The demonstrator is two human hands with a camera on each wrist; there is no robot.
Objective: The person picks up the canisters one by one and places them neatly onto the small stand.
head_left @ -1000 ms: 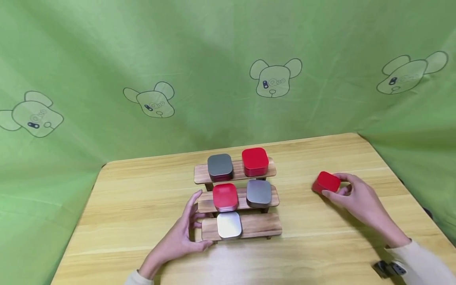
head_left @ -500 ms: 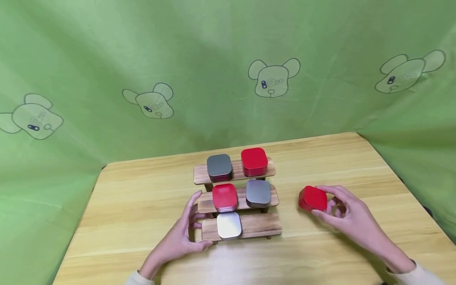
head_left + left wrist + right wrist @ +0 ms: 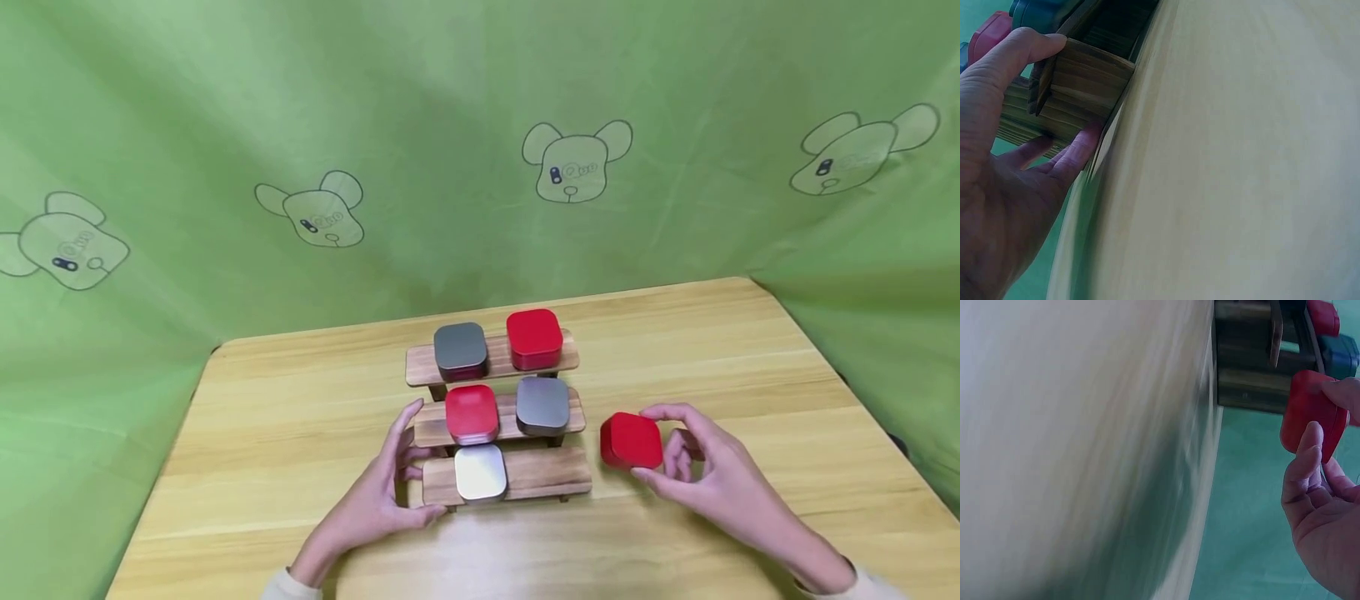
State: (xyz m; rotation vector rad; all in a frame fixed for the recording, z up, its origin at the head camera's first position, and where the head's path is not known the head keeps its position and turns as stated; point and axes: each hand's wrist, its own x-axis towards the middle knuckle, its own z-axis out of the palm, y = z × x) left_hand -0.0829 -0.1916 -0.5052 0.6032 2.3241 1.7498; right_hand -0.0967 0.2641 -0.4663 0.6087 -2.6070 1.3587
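Note:
A three-tier wooden display stand (image 3: 547, 472) stands on the table. My left hand (image 3: 375, 502) holds its left end, thumb at the lowest tier and fingers along the side; in the left wrist view the thumb (image 3: 1041, 42) touches a board edge. To the right of the stand, my right hand (image 3: 708, 475) pinches a red square tin (image 3: 632, 440) between thumb and fingers. In the right wrist view this red tin (image 3: 1305, 411) is off the table. A silver tin (image 3: 481, 472) sits on the left half of the lowest tier.
The middle tier bears a red tin (image 3: 472, 412) on the left and a grey tin (image 3: 542, 405) on the right. On the top tier are a dark grey tin (image 3: 461, 348) and a red tin (image 3: 534, 337). A green curtain (image 3: 450, 208) hangs behind the wooden table (image 3: 285, 433).
My right hand has carried the red tin leftward and toward me, close to the right end of the lowest tier. The left hand and the stand have stayed put.

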